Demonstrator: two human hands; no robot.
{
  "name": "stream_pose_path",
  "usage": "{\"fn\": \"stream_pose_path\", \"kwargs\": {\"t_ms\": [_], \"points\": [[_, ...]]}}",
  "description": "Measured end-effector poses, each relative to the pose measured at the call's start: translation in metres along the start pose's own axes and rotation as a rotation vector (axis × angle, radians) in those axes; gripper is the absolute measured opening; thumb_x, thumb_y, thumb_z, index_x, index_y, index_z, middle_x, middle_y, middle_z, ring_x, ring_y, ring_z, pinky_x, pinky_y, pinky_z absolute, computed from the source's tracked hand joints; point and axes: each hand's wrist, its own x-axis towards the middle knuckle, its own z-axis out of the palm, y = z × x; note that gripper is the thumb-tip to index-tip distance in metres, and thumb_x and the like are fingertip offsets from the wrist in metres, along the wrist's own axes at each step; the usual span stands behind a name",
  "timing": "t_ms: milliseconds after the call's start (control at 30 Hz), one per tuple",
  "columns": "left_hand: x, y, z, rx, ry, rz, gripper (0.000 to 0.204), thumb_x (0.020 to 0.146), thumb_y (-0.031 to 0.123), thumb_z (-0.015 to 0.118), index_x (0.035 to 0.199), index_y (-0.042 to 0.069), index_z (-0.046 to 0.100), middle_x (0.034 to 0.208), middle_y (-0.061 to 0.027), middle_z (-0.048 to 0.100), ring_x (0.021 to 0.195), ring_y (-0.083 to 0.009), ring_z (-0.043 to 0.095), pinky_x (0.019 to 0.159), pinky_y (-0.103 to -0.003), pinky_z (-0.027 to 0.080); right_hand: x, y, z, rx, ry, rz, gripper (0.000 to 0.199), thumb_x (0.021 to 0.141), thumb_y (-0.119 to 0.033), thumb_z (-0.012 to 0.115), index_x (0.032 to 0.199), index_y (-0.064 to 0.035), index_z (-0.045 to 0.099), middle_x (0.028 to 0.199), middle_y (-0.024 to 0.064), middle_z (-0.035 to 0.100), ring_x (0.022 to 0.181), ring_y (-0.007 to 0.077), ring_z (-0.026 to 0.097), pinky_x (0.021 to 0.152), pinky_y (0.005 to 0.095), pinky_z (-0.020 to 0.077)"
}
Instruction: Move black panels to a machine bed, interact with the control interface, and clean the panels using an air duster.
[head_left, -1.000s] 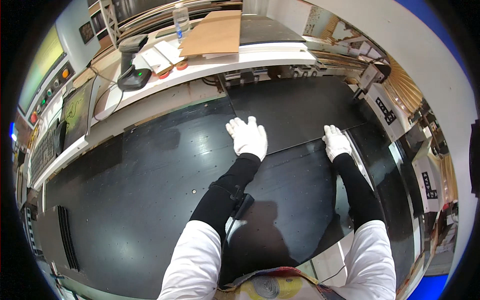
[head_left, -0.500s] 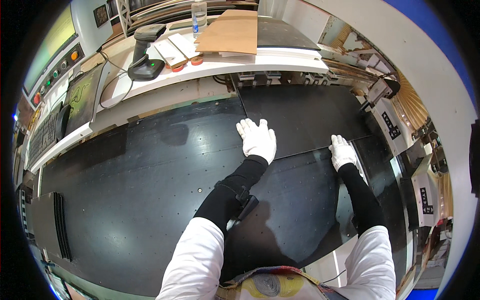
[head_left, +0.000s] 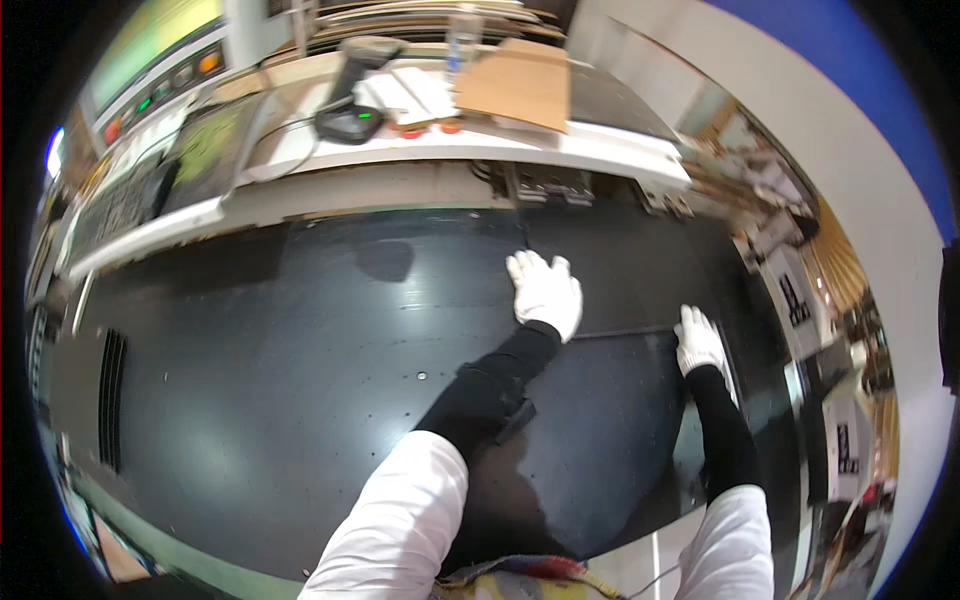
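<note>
A flat black panel (head_left: 640, 265) lies on the black, dotted work table (head_left: 300, 400), its far side up against metal clamps (head_left: 553, 188). My left hand (head_left: 548, 297), in a white glove, rests flat on the panel's near left corner, fingers spread. At the near edge of the panel, towards its right end, my right hand (head_left: 699, 342) has its gloved fingers stretched forward and touching it. Neither hand is wrapped round anything.
Behind the table runs a white shelf with a barcode scanner on its stand (head_left: 352, 105), a brown sheet (head_left: 515, 85) and a clear bottle (head_left: 463, 42). A keyboard (head_left: 118, 210) sits at the far left. Stacked dark panels (head_left: 105, 400) lie at the left edge; machine housings (head_left: 845, 450) line the right.
The whole view has swung, so the scene sits further right and lower, with some blur. Both hands keep about the same places on the panel.
</note>
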Motion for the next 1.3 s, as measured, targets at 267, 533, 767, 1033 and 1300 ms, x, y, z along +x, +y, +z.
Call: {"fn": "stream_pose_path", "kwargs": {"t_ms": [267, 533, 767, 1033, 1300], "points": [[-0.086, 0.006, -0.069, -0.060, 0.016, 0.140, 0.035, 0.086, 0.033, 0.050, 0.102, 0.003, 0.057, 0.099, -0.0146, 0.059, 0.101, -0.0290, 0.053, 0.096, -0.045, 0.032, -0.051, 0.013, 0.014, 0.117, 0.125, 0.458, 0.022, 0.089, -0.013, 0.043, 0.087, -0.0036, 0.063, 0.081, 0.0165, 0.065, 0.078, 0.0316, 0.064, 0.071, 0.0379, 0.0523], [-0.324, -0.081, -0.180, -0.253, -0.152, 0.343, 0.052, 0.087, 0.028, 0.054, 0.130, -0.002, 0.049, 0.135, -0.0220, 0.047, 0.132, -0.0359, 0.040, 0.116, -0.050, 0.022, -0.203, -0.124, -0.049, 0.264, 0.179, -0.150, 0.041, 0.097, -0.017, 0.049, 0.134, 0.0006, 0.047, 0.134, 0.0252, 0.049, 0.129, 0.0390, 0.042, 0.109, 0.0458, 0.0339], [-0.541, -0.177, -0.244, -0.104, -0.090, -0.264, 0.055, 0.080, 0.028, 0.061, 0.126, 0.001, 0.051, 0.127, -0.0206, 0.055, 0.121, -0.0361, 0.050, 0.107, -0.046, 0.036, -0.309, -0.361, -0.192, 1.000, 0.030, -0.761, 0.032, 0.088, -0.009, 0.055, 0.118, 0.0019, 0.060, 0.125, 0.0227, 0.057, 0.120, 0.0422, 0.049, 0.106, 0.0482, 0.0359], [-0.774, -0.277, -0.326, -0.198, -0.087, -1.442, 0.049, 0.088, 0.036, 0.052, 0.127, 0.006, 0.053, 0.121, -0.0200, 0.059, 0.112, -0.0367, 0.057, 0.096, -0.045, 0.046, -0.374, -0.577, -0.259, 1.262, -0.481, -1.142, 0.030, 0.090, -0.013, 0.057, 0.116, 0.0009, 0.062, 0.113, 0.0184, 0.065, 0.107, 0.0323, 0.062, 0.095, 0.0390, 0.0476], [-0.928, -0.359, -0.407, -0.295, 0.189, -1.835, 0.048, 0.086, 0.042, 0.048, 0.112, 0.004, 0.063, 0.105, -0.0224, 0.066, 0.100, -0.0398, 0.062, 0.088, -0.046, 0.049, -0.469, -0.824, -0.364, 1.165, -0.509, -1.793, 0.032, 0.088, -0.017, 0.059, 0.116, -0.0008, 0.061, 0.116, 0.0198, 0.063, 0.109, 0.0343, 0.060, 0.096, 0.0399, 0.0465]]}}
